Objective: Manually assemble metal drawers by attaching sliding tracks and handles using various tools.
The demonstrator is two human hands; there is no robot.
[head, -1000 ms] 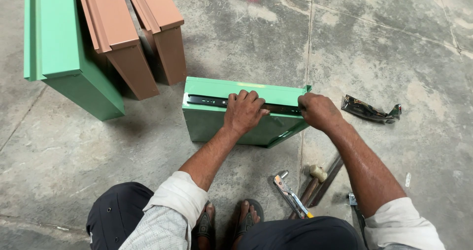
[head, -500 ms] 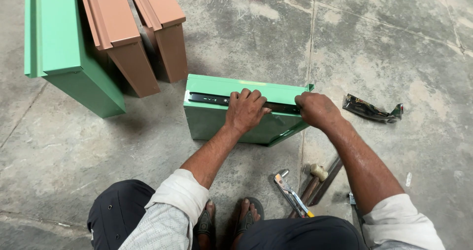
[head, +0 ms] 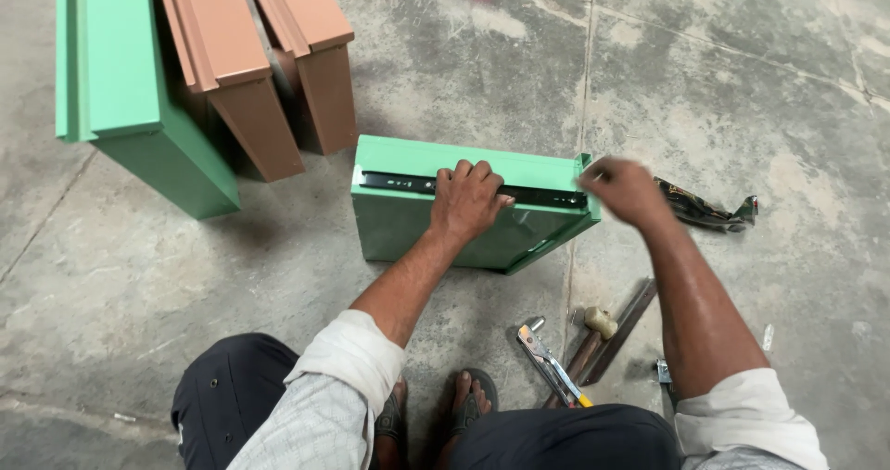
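Concrete floor, cracked and stained. Beyond the left hand, leaning together: a tall green panel and two brown drawer pieces. Directly under the left hand, a green drawer box stands on edge on the floor. Left hand lies flat, fingers spread, pressing the black slide rail on the box's top edge. Right hand, blurred, sits at the rail's right end; grip cannot be told. Behind the right hand, nearer the person: hammer, pliers.
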